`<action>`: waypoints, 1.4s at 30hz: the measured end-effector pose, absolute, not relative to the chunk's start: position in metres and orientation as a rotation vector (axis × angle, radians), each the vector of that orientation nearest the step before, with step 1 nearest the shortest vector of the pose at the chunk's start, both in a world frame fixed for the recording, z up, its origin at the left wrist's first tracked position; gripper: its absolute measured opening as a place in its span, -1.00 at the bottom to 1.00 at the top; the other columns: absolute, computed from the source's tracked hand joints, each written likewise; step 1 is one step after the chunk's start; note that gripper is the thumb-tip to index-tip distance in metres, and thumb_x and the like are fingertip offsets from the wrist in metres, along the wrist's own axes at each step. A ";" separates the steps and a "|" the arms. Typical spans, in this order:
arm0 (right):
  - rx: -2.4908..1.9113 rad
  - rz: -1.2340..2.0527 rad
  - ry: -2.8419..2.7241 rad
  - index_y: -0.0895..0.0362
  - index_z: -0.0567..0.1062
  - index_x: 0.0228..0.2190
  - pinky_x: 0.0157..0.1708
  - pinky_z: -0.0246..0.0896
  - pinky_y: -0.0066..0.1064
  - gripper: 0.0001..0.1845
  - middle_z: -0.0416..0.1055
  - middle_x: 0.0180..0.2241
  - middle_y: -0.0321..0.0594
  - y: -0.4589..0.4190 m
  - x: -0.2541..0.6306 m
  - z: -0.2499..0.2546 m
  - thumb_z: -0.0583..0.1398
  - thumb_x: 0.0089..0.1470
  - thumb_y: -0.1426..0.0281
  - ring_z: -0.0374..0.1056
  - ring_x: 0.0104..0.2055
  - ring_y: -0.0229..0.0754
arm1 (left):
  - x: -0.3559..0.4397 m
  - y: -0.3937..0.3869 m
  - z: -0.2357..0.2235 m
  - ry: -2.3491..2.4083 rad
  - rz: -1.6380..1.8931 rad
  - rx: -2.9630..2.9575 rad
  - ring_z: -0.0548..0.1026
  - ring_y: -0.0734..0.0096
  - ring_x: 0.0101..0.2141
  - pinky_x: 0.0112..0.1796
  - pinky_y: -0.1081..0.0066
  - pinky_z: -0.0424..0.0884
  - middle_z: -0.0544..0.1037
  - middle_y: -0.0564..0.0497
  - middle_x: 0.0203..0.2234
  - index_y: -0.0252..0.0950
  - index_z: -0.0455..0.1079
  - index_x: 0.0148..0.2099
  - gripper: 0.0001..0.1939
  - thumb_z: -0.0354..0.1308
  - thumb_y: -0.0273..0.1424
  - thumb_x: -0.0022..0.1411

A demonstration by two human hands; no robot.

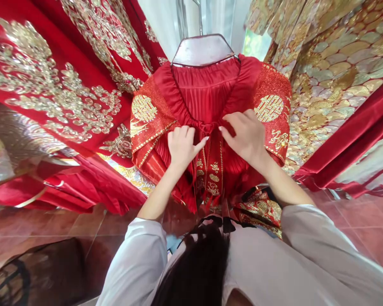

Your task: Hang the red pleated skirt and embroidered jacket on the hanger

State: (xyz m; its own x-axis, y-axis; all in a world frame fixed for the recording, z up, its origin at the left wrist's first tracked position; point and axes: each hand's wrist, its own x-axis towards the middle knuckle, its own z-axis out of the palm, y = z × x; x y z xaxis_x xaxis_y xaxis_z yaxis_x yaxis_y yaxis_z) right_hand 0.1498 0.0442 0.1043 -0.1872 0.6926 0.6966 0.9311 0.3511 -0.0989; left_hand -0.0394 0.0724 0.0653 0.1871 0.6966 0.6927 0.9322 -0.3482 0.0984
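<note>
A red embroidered garment (205, 87) with a gathered neckline and gold emblems on its shoulders hangs in front of me on a hanger (204, 51). At the middle of the neckline sits a small red tie (207, 126), with ribbon ends hanging below it. My left hand (183, 146) is closed on the fabric left of the tie, its thumb stretched toward the middle. On the other side, my right hand (245, 136) has its fingers bent at the neckline, thumb and forefinger close to the tie. The fingertips are partly hidden against the cloth.
Red gowns with silver beading (76, 97) hang close on the left. A gold scale-patterned gown (332, 85) hangs on the right. Folded red-and-gold cloth (261, 208) lies low near my right forearm. A dark bag (38, 272) stands on the reddish tiled floor (115, 242).
</note>
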 end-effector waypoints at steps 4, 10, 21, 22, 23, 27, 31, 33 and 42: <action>-1.549 -0.465 -2.062 0.22 0.43 -0.30 -0.21 0.16 -0.21 -0.81 0.39 -0.18 0.03 0.071 0.129 0.101 0.05 0.19 0.42 0.22 -0.08 0.05 | -0.018 0.084 0.057 -1.699 -0.884 -2.164 0.43 -0.01 -0.16 -0.18 0.17 0.29 0.49 -0.24 -0.25 -0.34 0.36 -0.24 -0.79 0.07 -0.27 0.26; -1.385 -0.045 -1.927 0.17 0.31 -0.41 -0.20 0.18 -0.25 -0.84 0.38 -0.31 -0.07 0.082 0.136 0.099 0.00 0.10 0.61 0.28 -0.20 -0.07 | -0.024 0.091 0.064 -1.671 -1.601 -2.575 0.44 0.38 -0.46 -0.38 0.43 0.33 0.42 0.02 -0.52 -0.30 0.26 -0.39 -0.86 -0.02 -0.49 0.25; -0.978 1.093 -1.239 0.11 0.15 -0.48 -0.70 -0.32 -0.59 -0.70 -0.09 -0.67 -0.51 0.066 0.112 0.135 0.24 -0.04 0.49 -0.19 -0.68 -0.47 | -0.036 0.077 0.137 -1.292 -1.872 -2.658 0.17 0.59 -0.65 -0.56 0.51 0.14 0.18 0.20 -0.70 -0.27 0.31 -0.38 -0.84 0.25 -0.54 0.06; -0.954 1.038 -1.298 0.12 0.16 -0.48 -0.68 -0.29 -0.59 -0.68 -0.08 -0.68 -0.51 0.062 0.116 0.145 0.25 -0.07 0.55 -0.17 -0.67 -0.47 | -0.038 0.075 0.150 -1.237 -1.844 -2.724 0.16 0.59 -0.66 -0.58 0.50 0.12 0.18 0.19 -0.70 -0.27 0.30 -0.40 -0.83 0.27 -0.51 0.07; -0.938 0.975 -1.354 0.12 0.17 -0.49 -0.66 -0.27 -0.58 -0.68 -0.07 -0.68 -0.51 0.058 0.120 0.155 0.23 -0.10 0.61 -0.16 -0.67 -0.47 | -0.041 0.073 0.162 -1.191 -1.817 -2.784 0.15 0.59 -0.66 -0.59 0.49 0.10 0.18 0.19 -0.71 -0.27 0.30 -0.41 -0.82 0.29 -0.47 0.08; -0.922 0.644 -1.497 0.17 0.25 -0.55 -0.63 -0.32 -0.53 -0.68 0.00 -0.73 -0.51 0.053 0.150 0.193 0.12 -0.19 0.81 -0.15 -0.67 -0.47 | -0.064 0.082 0.197 -1.108 -1.846 -2.775 0.11 0.60 -0.66 -0.60 0.46 0.07 0.18 0.17 -0.71 -0.25 0.28 -0.42 -0.71 0.36 -0.27 0.08; -1.145 0.444 -1.384 0.18 0.26 -0.67 -0.63 -0.37 -0.49 -0.63 0.03 -0.77 -0.49 0.069 0.189 0.198 0.04 -0.30 0.90 -0.14 -0.70 -0.50 | -0.101 0.115 0.192 -1.296 -1.990 -2.496 0.07 0.59 -0.65 -0.54 0.41 0.14 0.09 0.19 -0.74 -0.21 0.19 -0.45 -0.59 0.38 -0.16 0.03; -1.259 0.457 -1.436 0.18 0.29 -0.67 -0.65 -0.32 -0.51 -0.64 0.06 -0.80 -0.49 0.077 0.202 0.191 0.04 -0.31 0.88 -0.11 -0.72 -0.49 | -0.112 0.123 0.186 -1.395 -1.974 -2.489 0.08 0.57 -0.64 -0.52 0.38 0.17 0.07 0.18 -0.74 -0.19 0.18 -0.45 -0.58 0.36 -0.12 0.04; -0.997 0.770 -2.302 0.16 0.60 -0.45 -0.56 -0.02 -0.51 -0.90 0.32 -0.65 -0.39 0.083 0.200 0.185 0.29 -0.14 0.48 0.11 -0.61 -0.41 | -0.098 0.076 0.201 -1.366 -1.292 -2.422 0.22 0.35 -0.50 -0.33 0.17 0.26 0.26 0.02 -0.59 -0.18 0.35 -0.51 -0.80 0.24 -0.29 0.09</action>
State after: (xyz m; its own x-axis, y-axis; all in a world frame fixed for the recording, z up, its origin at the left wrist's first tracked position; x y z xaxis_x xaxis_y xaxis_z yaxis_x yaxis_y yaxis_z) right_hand 0.2005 0.0835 0.1849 -0.5993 0.7681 0.2253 0.4777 0.5691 -0.6693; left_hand -0.0978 0.0764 0.2011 0.2493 0.6710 0.6983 0.7346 -0.6009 0.3151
